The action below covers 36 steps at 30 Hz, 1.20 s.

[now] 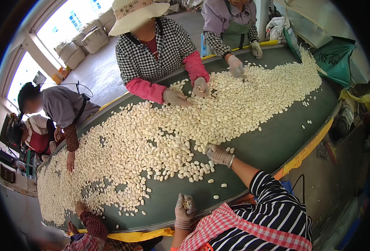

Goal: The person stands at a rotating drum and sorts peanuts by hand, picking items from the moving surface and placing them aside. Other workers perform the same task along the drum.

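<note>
Large white beans [178, 150] lie in a long, wide heap on a dark green conveyor belt [250, 157]. My right hand [220, 155], in a thin pale glove with a metal band at the wrist, reaches to the near edge of the heap, its fingertips among the beans; whether it grips one is hidden. Nearer my body, my left hand [185, 209], gloved too, is raised over the near rim of the belt with its fingers curled around a few small pale pieces that look like beans. Some loose beans [216, 197] lie on the belt between my hands.
Across the belt, gloved hands of co-workers [176, 96] [236, 66] touch the heap. More people work at the left end, and another person's hand [79, 207] is at the lower left. A green sack [337, 59] stands at the far right end. Yellow cloth [308, 150] edges the belt.
</note>
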### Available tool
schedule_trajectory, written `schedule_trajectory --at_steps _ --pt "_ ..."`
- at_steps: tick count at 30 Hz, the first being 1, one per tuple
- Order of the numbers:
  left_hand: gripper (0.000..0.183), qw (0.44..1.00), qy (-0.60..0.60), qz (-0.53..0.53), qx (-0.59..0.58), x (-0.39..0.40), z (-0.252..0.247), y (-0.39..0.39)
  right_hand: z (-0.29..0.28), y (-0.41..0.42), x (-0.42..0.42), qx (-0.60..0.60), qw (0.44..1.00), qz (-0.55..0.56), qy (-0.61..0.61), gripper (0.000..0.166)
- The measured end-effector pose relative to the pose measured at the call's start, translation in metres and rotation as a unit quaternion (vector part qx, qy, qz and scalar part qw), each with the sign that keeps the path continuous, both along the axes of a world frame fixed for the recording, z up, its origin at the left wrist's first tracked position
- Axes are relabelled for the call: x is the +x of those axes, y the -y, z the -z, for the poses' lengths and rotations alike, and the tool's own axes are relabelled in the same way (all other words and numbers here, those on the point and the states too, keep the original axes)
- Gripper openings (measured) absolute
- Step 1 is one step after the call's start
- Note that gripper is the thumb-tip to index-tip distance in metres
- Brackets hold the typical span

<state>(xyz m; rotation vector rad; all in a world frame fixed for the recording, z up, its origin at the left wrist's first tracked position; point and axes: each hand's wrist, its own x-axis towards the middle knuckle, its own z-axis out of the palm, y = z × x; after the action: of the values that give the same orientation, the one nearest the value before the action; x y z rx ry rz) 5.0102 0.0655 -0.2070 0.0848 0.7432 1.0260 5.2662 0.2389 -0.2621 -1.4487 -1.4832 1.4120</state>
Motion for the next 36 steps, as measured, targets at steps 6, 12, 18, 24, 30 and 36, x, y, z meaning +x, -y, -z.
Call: schedule_trajectory --at_steps 6,12,18,24,30,36 --pt "0.035 1.000 0.016 -0.018 0.007 0.014 -0.010 0.005 -0.039 -0.047 0.105 0.059 0.946 0.201 0.248 0.039" --pt "0.040 1.000 0.026 -0.004 -0.018 0.045 0.000 0.001 -0.040 -0.083 0.019 -0.039 0.874 -0.169 0.454 0.054" --pt "0.039 0.998 0.054 -0.003 0.017 0.052 0.007 0.005 -0.031 -0.030 0.026 0.149 0.949 -0.082 0.266 0.031" --pt "0.034 1.000 0.001 0.007 0.012 0.074 -0.003 0.001 -0.015 -0.072 0.192 0.019 0.877 0.248 0.411 0.044" --pt "0.034 0.998 0.007 0.005 0.054 0.087 0.003 0.002 0.009 -0.058 0.113 0.089 0.846 -0.033 0.524 0.046" --pt "0.037 0.997 0.024 0.014 0.067 0.103 0.009 0.000 0.032 -0.036 0.057 0.157 0.955 -0.016 0.251 0.027"
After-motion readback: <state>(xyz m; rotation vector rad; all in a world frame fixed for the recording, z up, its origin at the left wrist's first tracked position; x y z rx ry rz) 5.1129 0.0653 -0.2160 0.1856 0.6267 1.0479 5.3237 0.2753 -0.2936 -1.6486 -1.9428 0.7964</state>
